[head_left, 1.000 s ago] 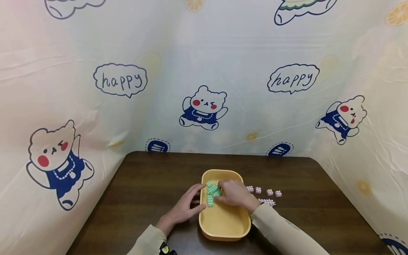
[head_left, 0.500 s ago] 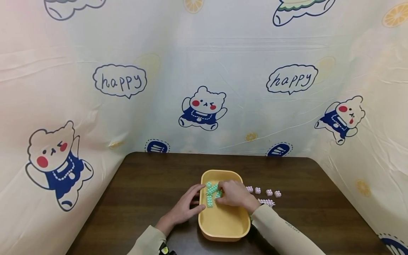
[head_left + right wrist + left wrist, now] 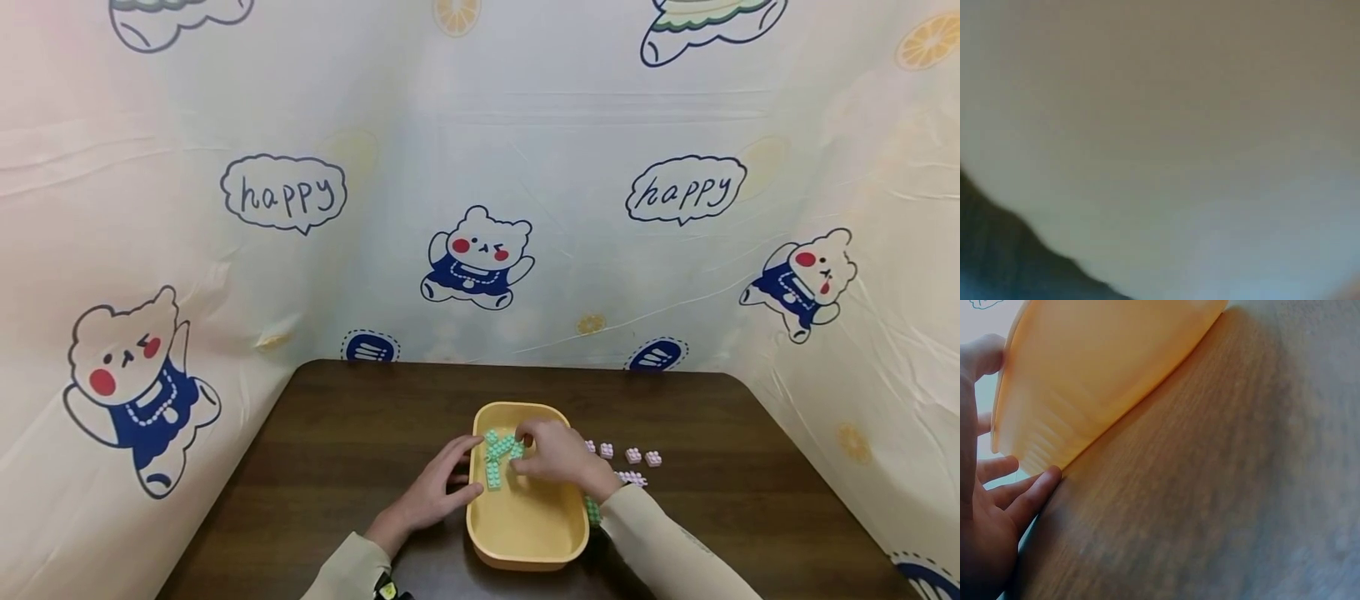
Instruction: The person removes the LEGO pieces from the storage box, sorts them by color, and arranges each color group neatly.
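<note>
Several green bricks (image 3: 497,452) lie inside the yellow tray (image 3: 528,533), toward its far left, in the head view; beside them the right hand (image 3: 557,452) bends its fingers, whether pinching one I cannot tell. Pink bricks (image 3: 633,456) sit right of the tray. Left wrist view: the left hand (image 3: 994,519), fingers spread, touches the tray's outer wall. Right wrist view: blurred.

Right of the tray (image 3: 531,533), a green piece (image 3: 592,510) shows only partly beside the sleeve (image 3: 667,542); the right hand's (image 3: 558,454) hold is unclear.

Green studded blocks (image 3: 492,475), inside yellow tub (image 3: 528,525)
</note>
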A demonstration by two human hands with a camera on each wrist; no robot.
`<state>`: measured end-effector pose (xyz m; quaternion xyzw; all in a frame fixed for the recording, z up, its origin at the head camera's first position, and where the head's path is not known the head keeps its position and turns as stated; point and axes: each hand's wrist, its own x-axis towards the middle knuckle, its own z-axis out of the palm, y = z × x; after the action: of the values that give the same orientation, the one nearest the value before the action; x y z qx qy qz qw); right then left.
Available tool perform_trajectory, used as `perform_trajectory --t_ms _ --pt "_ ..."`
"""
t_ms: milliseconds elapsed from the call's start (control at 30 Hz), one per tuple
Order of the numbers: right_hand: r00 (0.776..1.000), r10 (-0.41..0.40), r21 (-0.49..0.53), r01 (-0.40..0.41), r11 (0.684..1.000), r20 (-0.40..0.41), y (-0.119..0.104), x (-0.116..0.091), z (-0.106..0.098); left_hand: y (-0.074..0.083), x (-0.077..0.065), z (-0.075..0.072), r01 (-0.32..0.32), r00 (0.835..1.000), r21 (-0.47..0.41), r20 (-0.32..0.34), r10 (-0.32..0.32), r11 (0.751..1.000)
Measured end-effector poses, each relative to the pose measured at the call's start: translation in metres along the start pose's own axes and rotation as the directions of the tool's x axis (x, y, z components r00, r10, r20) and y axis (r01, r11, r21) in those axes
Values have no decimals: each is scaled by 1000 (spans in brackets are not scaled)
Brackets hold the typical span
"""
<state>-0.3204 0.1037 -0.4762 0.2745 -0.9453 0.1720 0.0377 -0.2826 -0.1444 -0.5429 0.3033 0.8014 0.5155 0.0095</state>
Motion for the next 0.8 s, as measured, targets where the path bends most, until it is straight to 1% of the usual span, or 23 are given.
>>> perform_trajectory --t_ms 67,133,200,300,533,733,767,800 --pt "1000 -11 36 12 999 -27 -1 -2 -5 0 0 0 9 1000 2 -2 -9 1000" --pt "998 -24 60 28 998 -56 -2 -4 -10 -1 0 0 2 1000 5 -6 -1 1000" --pt "996 -35 68 41 997 -80 -2 -6 -14 -1 0 0 -9 1000 7 -6 9 1000" --pt "994 -32 63 39 997 -101 -1 -11 -19 0 0 0 -30 1000 7 0 30 1000" --pt "990 19 68 -9 998 -141 3 -26 -33 2 -1 1 -32 999 -17 -2 32 999" --pt "983 75 65 -65 996 -165 11 -43 -44 0 0 1 -28 1000 8 -4 28 1000" --pt "982 87 71 -76 995 -169 13 -46 -45 5 0 -1 -23 1000 6 2 23 1000" --pt "981 99 79 -87 993 -169 15 -49 -45 5 0 -1 -20 1000 4 4 20 1000"
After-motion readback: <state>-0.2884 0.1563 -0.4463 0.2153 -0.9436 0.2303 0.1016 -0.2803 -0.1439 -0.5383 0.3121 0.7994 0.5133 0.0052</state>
